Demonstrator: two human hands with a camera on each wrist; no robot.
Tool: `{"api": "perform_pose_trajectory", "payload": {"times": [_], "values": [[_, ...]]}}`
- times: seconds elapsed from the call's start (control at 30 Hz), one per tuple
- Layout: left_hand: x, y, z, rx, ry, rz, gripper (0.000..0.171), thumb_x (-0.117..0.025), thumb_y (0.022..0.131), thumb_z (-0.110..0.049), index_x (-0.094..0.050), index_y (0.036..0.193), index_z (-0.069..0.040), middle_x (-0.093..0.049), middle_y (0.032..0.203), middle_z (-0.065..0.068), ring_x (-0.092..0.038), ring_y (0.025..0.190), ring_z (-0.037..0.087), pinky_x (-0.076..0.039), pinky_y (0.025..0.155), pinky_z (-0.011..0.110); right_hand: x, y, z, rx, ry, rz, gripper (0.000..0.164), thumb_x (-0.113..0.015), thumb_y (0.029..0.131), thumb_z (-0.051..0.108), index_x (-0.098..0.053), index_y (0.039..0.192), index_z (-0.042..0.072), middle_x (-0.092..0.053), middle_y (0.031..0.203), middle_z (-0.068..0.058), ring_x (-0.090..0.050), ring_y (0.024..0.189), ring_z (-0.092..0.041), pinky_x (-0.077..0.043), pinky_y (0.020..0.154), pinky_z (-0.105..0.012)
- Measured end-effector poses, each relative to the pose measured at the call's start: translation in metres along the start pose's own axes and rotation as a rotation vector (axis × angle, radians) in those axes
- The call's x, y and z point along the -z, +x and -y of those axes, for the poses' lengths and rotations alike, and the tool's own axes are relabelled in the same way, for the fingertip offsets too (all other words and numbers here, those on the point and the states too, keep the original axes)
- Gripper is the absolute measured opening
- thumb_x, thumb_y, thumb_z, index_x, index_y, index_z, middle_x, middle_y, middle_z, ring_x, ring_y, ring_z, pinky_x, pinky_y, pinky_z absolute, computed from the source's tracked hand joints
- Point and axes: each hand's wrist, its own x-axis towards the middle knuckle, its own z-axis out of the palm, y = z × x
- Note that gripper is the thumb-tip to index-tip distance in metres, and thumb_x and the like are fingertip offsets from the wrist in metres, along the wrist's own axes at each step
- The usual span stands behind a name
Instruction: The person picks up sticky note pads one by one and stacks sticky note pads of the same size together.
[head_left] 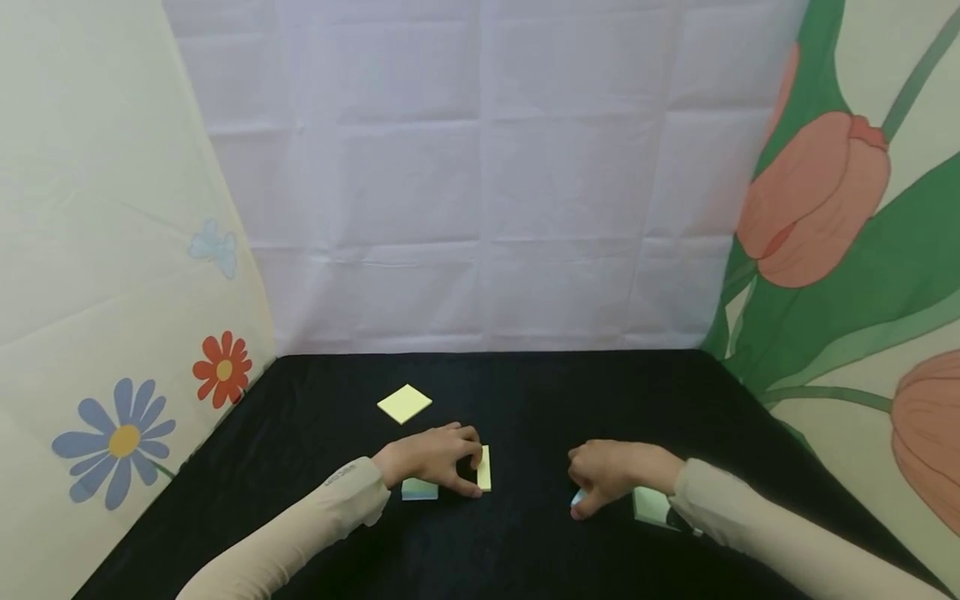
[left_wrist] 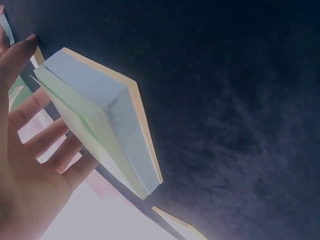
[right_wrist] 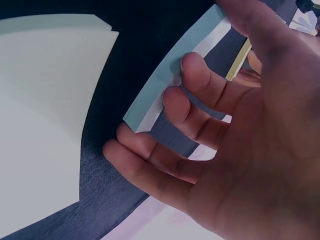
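Head view: on the black table point(head_left: 517, 558), the left hand point(head_left: 438, 454) is left of the middle, its thumb and fingers pinching the yellow pad point(head_left: 484, 471), which shows as a narrow upright strip. Just left of that pad, partly under the left wrist, sits the stack point(head_left: 420, 490), green on top with a blue side. Farther off, to the far left of the hand, a yellow note point(head_left: 405, 404) lies flat, turned cornerwise. The right hand point(head_left: 618, 471) is well apart from the left, right of the middle, and pinches the blue pad point(head_left: 577, 497), mostly hidden by its fingers. To its right, beneath the wrist and sleeve point(head_left: 712, 500), is the green pad point(head_left: 651, 506).

Left wrist view: the stack fills the middle, showing green, blue-grey and yellow layers. A sliver of the yellow pad shows between thumb and forefinger; the other fingers are slightly spread.

Right wrist view: thumb and curled fingertips hold the blue pad by its ends and long side; the pad bends slightly. The green pad lies to the right of the hand, apart from it. Over to the left, the yellow pad shows against the left hand's fingers.
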Motion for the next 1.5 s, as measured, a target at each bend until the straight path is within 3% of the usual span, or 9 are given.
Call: {"api": "perform_pose_trajectory", "payload": {"times": [0.3,0.47,0.53,0.63,0.77,0.83,1.07,1.3,1.5], "values": [[-0.002,0.001,0.001,0.000,0.005,-0.003,0.034,-0.068,0.086,-0.059,-0.062,0.095,-0.027,-0.054,0.120,-0.006,-0.043,0.093,0.009,-0.041,0.077,0.023,-0.007,0.000,-0.011,0.061,0.001,-0.021,0.033,-0.071,0.081,0.040,-0.050,0.063,0.022,-0.040,0.075,0.011,-0.034,0.059,-0.007,-0.032,0.057,-0.026],[-0.001,0.001,0.002,-0.001,0.005,-0.008,0.034,-0.069,0.085,-0.059,-0.062,0.094,-0.027,-0.054,0.120,-0.007,-0.043,0.093,0.009,-0.041,0.076,0.023,-0.013,0.004,-0.022,0.017,0.040,0.029,0.031,-0.072,0.084,0.038,-0.050,0.068,0.024,-0.040,0.083,0.009,-0.033,0.065,-0.012,-0.031,0.059,-0.034],[-0.001,0.000,0.001,0.004,-0.002,-0.005,0.034,-0.069,0.085,-0.059,-0.062,0.094,-0.027,-0.054,0.120,-0.006,-0.043,0.093,0.009,-0.042,0.077,0.024,-0.009,0.004,-0.016,-0.034,0.055,0.058,0.029,-0.074,0.082,0.034,-0.050,0.068,0.023,-0.040,0.084,0.009,-0.032,0.067,-0.013,-0.030,0.061,-0.033],[-0.001,-0.001,0.000,0.012,-0.006,0.002,0.034,-0.069,0.085,-0.059,-0.062,0.094,-0.027,-0.054,0.122,-0.005,-0.044,0.094,0.010,-0.043,0.079,0.025,-0.019,0.007,-0.026,-0.001,0.028,0.052,0.027,-0.073,0.081,0.030,-0.050,0.070,0.023,-0.039,0.086,0.008,-0.030,0.068,-0.013,-0.030,0.063,-0.033],[-0.001,-0.002,0.001,0.015,-0.002,0.003,0.033,-0.069,0.085,-0.058,-0.062,0.094,-0.027,-0.054,0.122,-0.005,-0.044,0.096,0.011,-0.043,0.081,0.026,-0.011,0.004,-0.018,-0.002,0.039,0.061,0.027,-0.073,0.080,0.024,-0.047,0.073,0.020,-0.036,0.090,0.005,-0.029,0.070,-0.013,-0.027,0.064,-0.030],[-0.001,-0.001,0.001,0.015,-0.001,0.004,0.033,-0.069,0.086,-0.058,-0.062,0.094,-0.027,-0.053,0.123,-0.005,-0.044,0.096,0.011,-0.043,0.082,0.027,0.001,0.000,-0.005,-0.059,0.066,0.076,0.030,-0.076,0.080,0.024,-0.046,0.078,0.021,-0.033,0.092,0.004,-0.030,0.072,-0.013,-0.027,0.063,-0.029],[0.000,0.000,0.001,0.008,-0.002,0.008,0.033,-0.069,0.086,-0.058,-0.061,0.094,-0.027,-0.053,0.123,-0.005,-0.043,0.093,0.011,-0.042,0.079,0.026,0.005,-0.006,-0.001,-0.116,0.063,0.061,0.039,-0.080,0.079,0.024,-0.045,0.096,0.021,-0.034,0.095,0.002,-0.033,0.078,-0.016,-0.030,0.063,-0.029],[0.003,0.000,0.000,0.010,0.003,0.016,0.033,-0.069,0.086,-0.057,-0.061,0.094,-0.027,-0.053,0.123,-0.005,-0.043,0.092,0.010,-0.042,0.076,0.026,0.006,-0.002,-0.001,-0.117,-0.030,0.032,0.037,-0.081,0.077,0.025,-0.050,0.097,0.021,-0.042,0.093,0.003,-0.033,0.081,-0.015,-0.033,0.065,-0.029],[0.003,0.000,0.000,0.012,0.002,0.019,0.033,-0.069,0.086,-0.057,-0.061,0.095,-0.026,-0.053,0.123,-0.005,-0.042,0.093,0.011,-0.041,0.076,0.025,0.009,-0.001,0.002,-0.154,0.019,0.027,0.038,-0.082,0.076,0.022,-0.050,0.097,0.021,-0.037,0.098,0.000,-0.036,0.080,-0.017,-0.034,0.062,-0.031]]}}
